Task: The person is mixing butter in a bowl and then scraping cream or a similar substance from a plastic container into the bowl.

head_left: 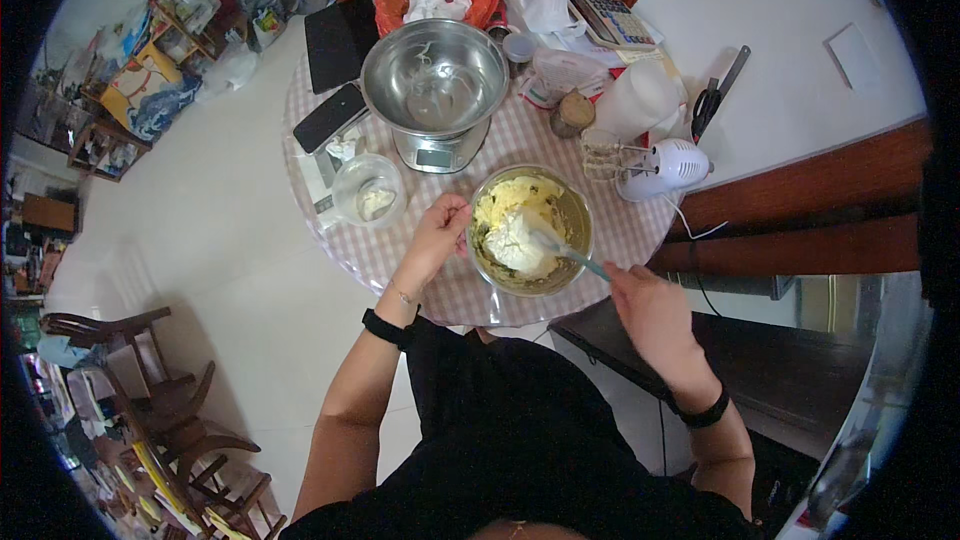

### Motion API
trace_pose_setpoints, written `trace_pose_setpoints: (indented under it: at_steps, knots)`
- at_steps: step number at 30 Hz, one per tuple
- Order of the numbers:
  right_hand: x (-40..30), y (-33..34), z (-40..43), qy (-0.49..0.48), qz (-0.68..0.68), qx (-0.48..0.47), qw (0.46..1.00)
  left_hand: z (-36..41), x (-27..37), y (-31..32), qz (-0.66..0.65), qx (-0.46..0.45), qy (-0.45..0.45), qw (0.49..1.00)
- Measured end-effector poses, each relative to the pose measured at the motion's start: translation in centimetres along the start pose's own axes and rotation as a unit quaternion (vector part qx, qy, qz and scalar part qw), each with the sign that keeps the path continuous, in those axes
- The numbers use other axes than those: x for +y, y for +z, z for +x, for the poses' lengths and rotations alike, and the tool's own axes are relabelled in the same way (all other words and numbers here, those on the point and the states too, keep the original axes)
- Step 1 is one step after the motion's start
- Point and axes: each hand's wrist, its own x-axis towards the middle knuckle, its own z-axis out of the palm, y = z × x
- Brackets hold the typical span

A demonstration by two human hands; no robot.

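A mixing bowl (582, 259) stands near the front edge of the round table. Inside it, a mound of white cream (511, 246) lies against a pale yellow mixture (517, 193) with dark flecks. My left hand (444, 225) pinches the bowl's left rim between thumb and fingers. From the right, my right hand (651, 311) grips the blue-green handle of a spatula (585, 261). The spatula's pale blade is down in the bowl, at the right side of the cream, its edge partly blurred.
Behind the bowl, a steel bowl (435, 79) sits on a kitchen scale (439, 157). A plastic cup (369, 191) with white residue is at left, near a phone (330, 118). A hand mixer (664, 169) with coated beaters lies at right, beside a lidded jar (573, 114).
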Motion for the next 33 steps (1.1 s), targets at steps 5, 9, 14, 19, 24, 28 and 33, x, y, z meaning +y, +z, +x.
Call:
trace_pose_setpoints:
  at_steps: [5,9,14,19,24,28,33]
  knots:
    - [-2.2,3.5,-0.9,-0.001,-0.141,-0.109,0.984,-2.8,-2.0,1.5,0.003,-0.041,-0.067,0.997]
    - [-2.0,5.7,-1.3,-0.001,-0.006,-0.187,0.982,-6.4,-3.3,3.7,-0.075,0.004,-0.072,0.995]
    - [-1.9,7.6,-1.1,0.046,0.433,-0.175,0.883,-8.3,-4.6,5.0,-0.139,0.020,-0.052,0.989]
    - [-2.8,7.0,0.3,0.277,0.715,-0.283,0.576,-9.7,-4.2,6.4,-0.151,0.039,-0.068,0.985]
    - [-1.0,5.3,-0.6,0.320,0.873,-0.252,0.269,-10.6,-5.6,8.1,-0.225,0.066,-0.049,0.971]
    - [1.0,3.5,-1.9,0.354,0.777,-0.226,0.470,-10.8,-5.8,8.0,-0.215,0.040,-0.036,0.975]
    - [0.7,1.7,-3.2,0.255,0.480,-0.171,0.822,-9.0,-3.7,1.4,0.002,-0.012,-0.068,0.998]
